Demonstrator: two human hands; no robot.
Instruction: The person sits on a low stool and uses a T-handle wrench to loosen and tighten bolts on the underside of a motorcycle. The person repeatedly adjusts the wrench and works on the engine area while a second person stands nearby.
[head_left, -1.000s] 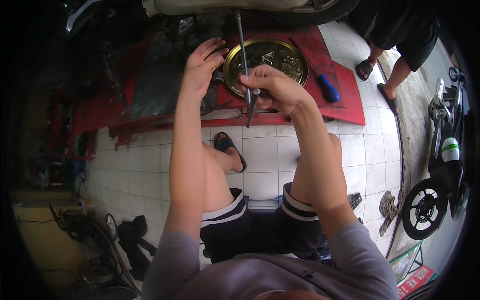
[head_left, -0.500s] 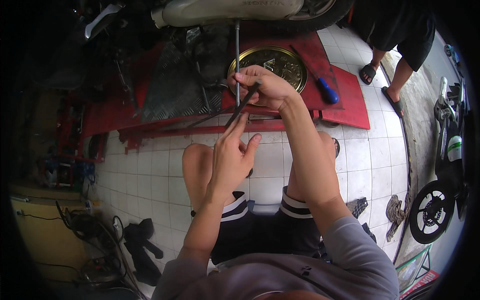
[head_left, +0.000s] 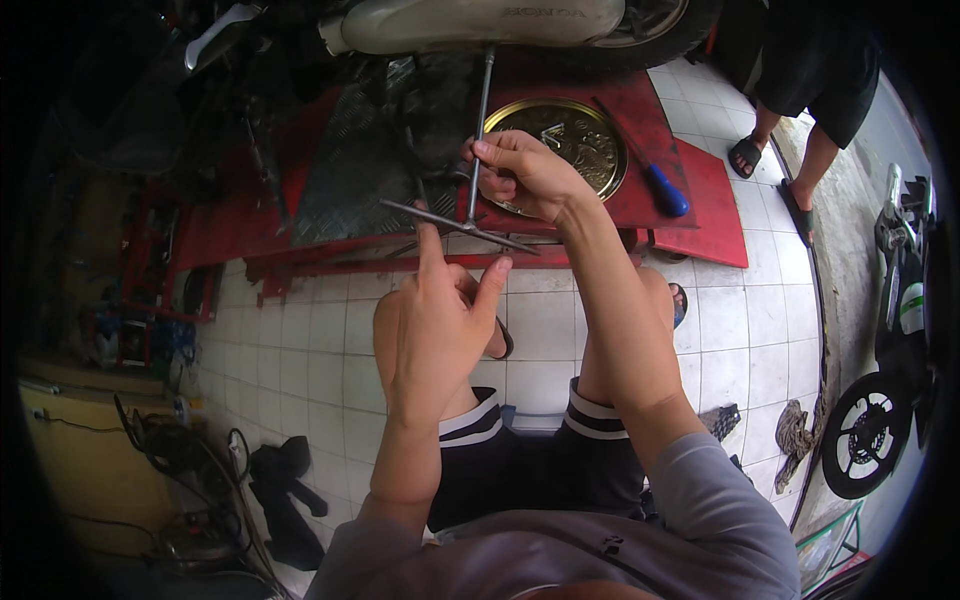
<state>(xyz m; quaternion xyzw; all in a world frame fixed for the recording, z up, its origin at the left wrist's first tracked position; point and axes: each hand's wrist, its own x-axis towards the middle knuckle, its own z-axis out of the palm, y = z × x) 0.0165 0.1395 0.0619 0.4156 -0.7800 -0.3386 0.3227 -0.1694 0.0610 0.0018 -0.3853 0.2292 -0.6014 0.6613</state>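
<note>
A metal T-handle wrench (head_left: 481,110) reaches from under the pale motor-scooter casing (head_left: 480,25) down toward me. My right hand (head_left: 530,172) is closed round its shaft, thumb and fingers pinching it above the crossbar. The crossbar (head_left: 440,217) lies slantwise, its left end farther from me. My left hand (head_left: 440,320) grips nothing; its outstretched index finger touches the bar's left half, while the thumb stands apart near the right end. Beyond my right hand, a round gold-coloured embossed tray (head_left: 600,130) rests on the red lift platform (head_left: 700,230).
A blue-handled screwdriver (head_left: 668,190) lies right of the tray. Another person stands at the upper right in black sandals (head_left: 744,158). Rags (head_left: 793,440) lie on the white tiles at the right, and a dark cloth (head_left: 285,490) at the left. A black wheel (head_left: 866,430) stands far right.
The wrench's crossbar has turned, its left end swinging away from me. My left index finger has shifted left along it. My right hand stays on the shaft; the whole view has shifted slightly.
</note>
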